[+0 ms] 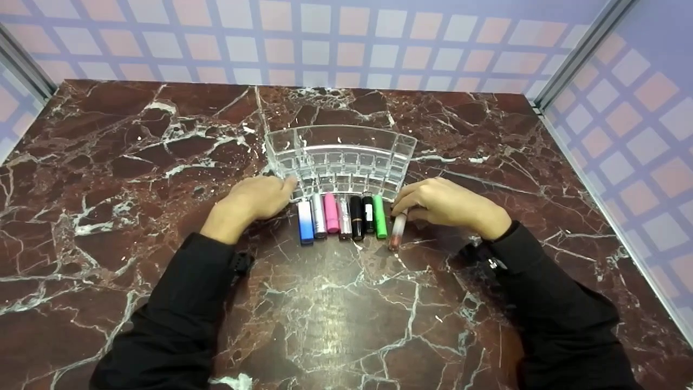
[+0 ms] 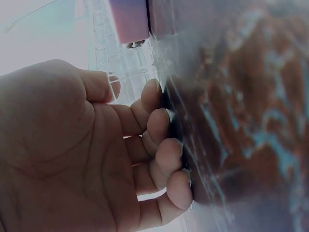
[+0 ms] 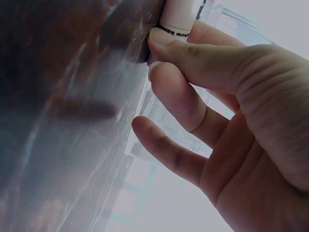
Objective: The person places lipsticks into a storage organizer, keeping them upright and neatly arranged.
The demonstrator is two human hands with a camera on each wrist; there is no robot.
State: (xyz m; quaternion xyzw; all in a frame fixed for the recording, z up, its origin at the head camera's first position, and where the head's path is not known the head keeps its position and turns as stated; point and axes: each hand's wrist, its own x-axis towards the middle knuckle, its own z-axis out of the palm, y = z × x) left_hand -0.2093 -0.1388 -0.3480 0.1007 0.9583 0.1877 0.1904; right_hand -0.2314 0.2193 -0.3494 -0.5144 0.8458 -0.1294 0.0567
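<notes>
A clear stepped cosmetics organizer stands in the middle of the table. My left hand is at its front left corner; the thumb hooks over the clear edge, and the curled fingertips rest on the tabletop. Right of the organizer's front, my right hand pinches a lip gloss tube, frosted white above and reddish-brown below. Dark lettering shows on the tube beside my thumb in the right wrist view; its two lowest fingers are spread away.
Several lip tubes lie side by side before the organizer, from a blue-and-white one past a pink one and a black one to a green one. Checked panels border the marbled table.
</notes>
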